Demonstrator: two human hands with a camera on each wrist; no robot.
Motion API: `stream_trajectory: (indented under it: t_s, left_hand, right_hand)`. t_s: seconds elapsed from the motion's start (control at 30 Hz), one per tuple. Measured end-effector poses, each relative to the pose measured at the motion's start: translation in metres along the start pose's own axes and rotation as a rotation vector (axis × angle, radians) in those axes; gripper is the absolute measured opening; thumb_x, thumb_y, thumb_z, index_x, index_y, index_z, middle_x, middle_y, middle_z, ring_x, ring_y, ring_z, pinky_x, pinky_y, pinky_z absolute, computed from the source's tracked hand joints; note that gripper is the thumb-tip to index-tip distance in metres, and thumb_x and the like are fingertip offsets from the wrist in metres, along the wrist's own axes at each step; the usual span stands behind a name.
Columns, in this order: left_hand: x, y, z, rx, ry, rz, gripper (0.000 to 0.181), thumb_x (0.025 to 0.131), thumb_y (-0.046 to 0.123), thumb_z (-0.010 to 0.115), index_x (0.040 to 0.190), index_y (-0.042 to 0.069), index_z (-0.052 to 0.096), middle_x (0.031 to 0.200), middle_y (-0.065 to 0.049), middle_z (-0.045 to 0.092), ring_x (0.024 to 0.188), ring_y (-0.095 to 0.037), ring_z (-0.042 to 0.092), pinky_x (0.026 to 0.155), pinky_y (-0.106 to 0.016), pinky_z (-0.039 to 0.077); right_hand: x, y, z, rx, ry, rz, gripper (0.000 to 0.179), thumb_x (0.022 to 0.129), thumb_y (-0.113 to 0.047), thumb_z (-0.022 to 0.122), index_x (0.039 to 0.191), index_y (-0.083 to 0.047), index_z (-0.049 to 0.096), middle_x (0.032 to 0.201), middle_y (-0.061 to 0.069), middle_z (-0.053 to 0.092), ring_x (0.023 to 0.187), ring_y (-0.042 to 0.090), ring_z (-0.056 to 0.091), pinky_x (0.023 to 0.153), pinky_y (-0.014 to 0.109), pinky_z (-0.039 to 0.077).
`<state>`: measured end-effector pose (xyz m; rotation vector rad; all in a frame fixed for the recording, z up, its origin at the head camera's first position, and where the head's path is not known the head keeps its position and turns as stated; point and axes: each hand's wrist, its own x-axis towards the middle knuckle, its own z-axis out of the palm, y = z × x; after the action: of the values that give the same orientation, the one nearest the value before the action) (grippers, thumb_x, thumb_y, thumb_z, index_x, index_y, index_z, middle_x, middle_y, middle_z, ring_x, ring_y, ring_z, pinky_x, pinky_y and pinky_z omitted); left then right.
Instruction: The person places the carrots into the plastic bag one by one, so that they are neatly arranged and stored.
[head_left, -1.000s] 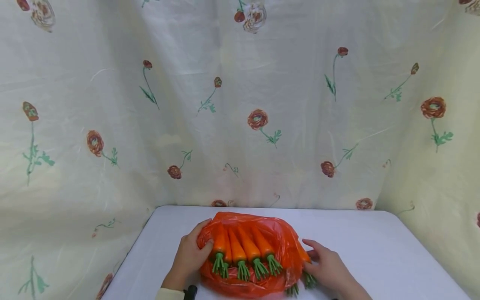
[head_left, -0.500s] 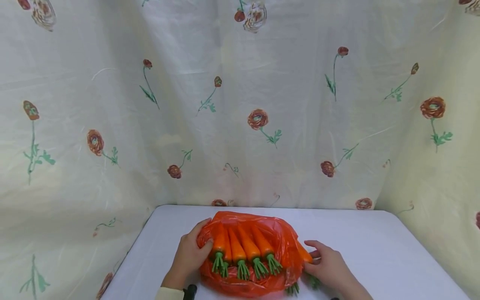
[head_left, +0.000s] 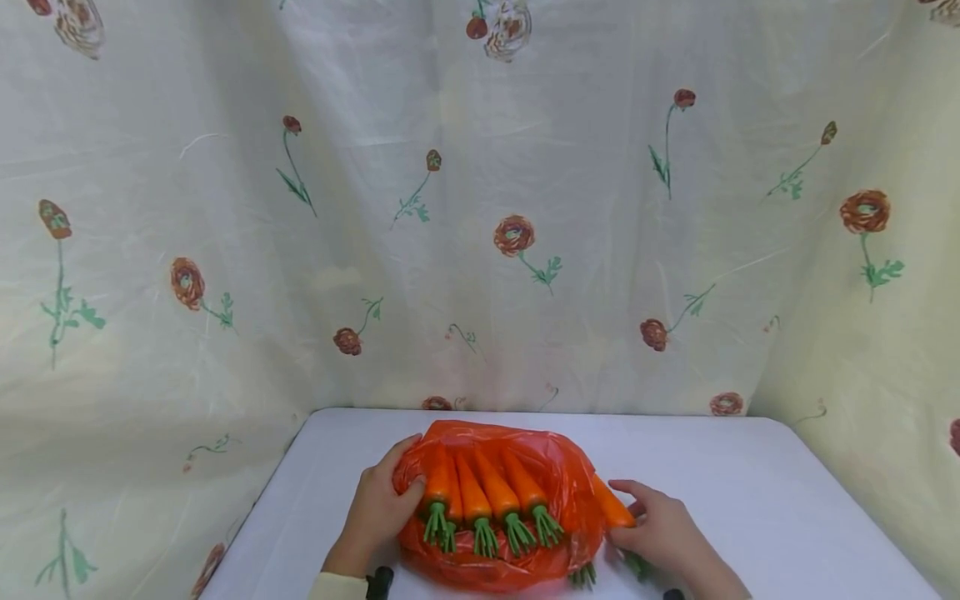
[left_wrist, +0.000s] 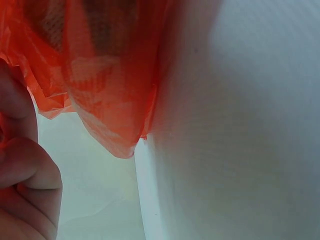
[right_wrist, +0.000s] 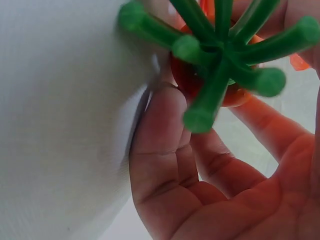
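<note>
A red plastic bag [head_left: 480, 579] lies on its side on the table in the head view, its mouth towards me. Several orange carrots [head_left: 472, 496] with short green stalks lie in its opening. My left hand [head_left: 377, 506] grips the bag's left edge, thumb on the near side. At the bag's right side my right hand [head_left: 660, 527] holds a single carrot [head_left: 611, 505] by its stalk end. In the right wrist view this carrot's green stalks [right_wrist: 220, 60] point at the camera, with fingers curled around its top. The bag hides the far tip of this carrot.
One more bunch of green stalks [head_left: 582, 575] shows at the bag's lower right edge. A white table [head_left: 757, 500] carries everything, and a flower-patterned cloth [head_left: 585, 275] hangs behind it and at both sides.
The carrot in my right hand has slid slightly rightward, and more of its orange body shows beside the bag. My left hand and the bag stay nearly still.
</note>
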<state>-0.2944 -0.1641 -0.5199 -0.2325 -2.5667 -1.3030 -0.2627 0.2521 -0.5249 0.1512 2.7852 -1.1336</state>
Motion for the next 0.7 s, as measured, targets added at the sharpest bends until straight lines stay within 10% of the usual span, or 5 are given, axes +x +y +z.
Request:
stream_trajectory:
  t_s: [0.7]
  left_hand:
    - [0.0003, -0.003, 0.002, 0.007, 0.004, 0.012, 0.062, 0.096, 0.023, 0.075, 0.154, 0.026, 0.054, 0.134, -0.003, 0.07, 0.115, -0.024, 0.068, 0.101, -0.055, 0.055]
  right_hand:
    - [-0.0012, -0.0002, -0.0096, -0.013, -0.006, 0.038, 0.072, 0.075, -0.027, 0.094, 0.141, -0.01, 0.067, 0.113, 0.01, 0.07, 0.082, 0.023, 0.061, 0.076, 0.041, 0.064]
